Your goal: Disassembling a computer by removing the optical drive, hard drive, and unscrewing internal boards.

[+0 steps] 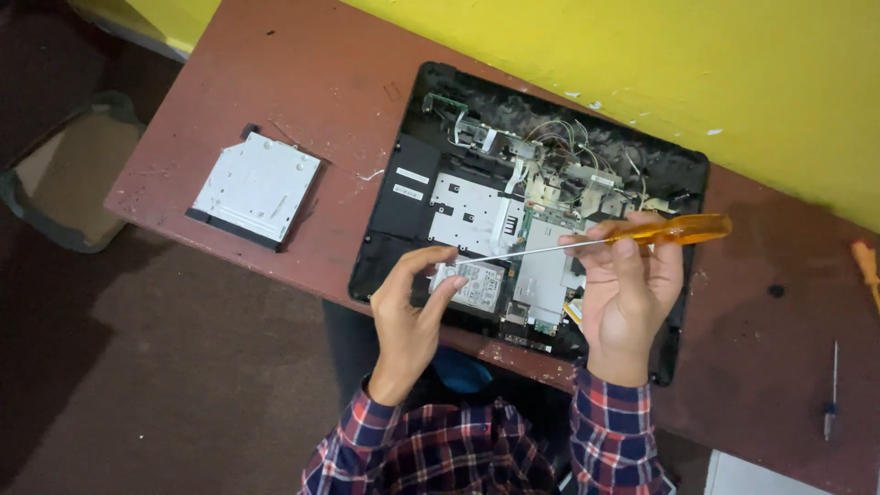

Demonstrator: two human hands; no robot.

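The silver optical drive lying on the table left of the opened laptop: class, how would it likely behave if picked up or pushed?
The optical drive is a flat, boxy metal-cased slab, so it probably stays stiff and feels fairly light. Lying flat on the table, it should slide rather than roll or tip. It sits near the table's front edge, so a push that way might send it off.

Screwdriver [596, 240] has a see-through orange handle and a long thin metal shaft, held nearly level over the opened laptop [513, 202], tip pointing left. The laptop's a black shell, cover off, boards, wires and silver drive exposed, lying flat on the tabletop [275, 73].
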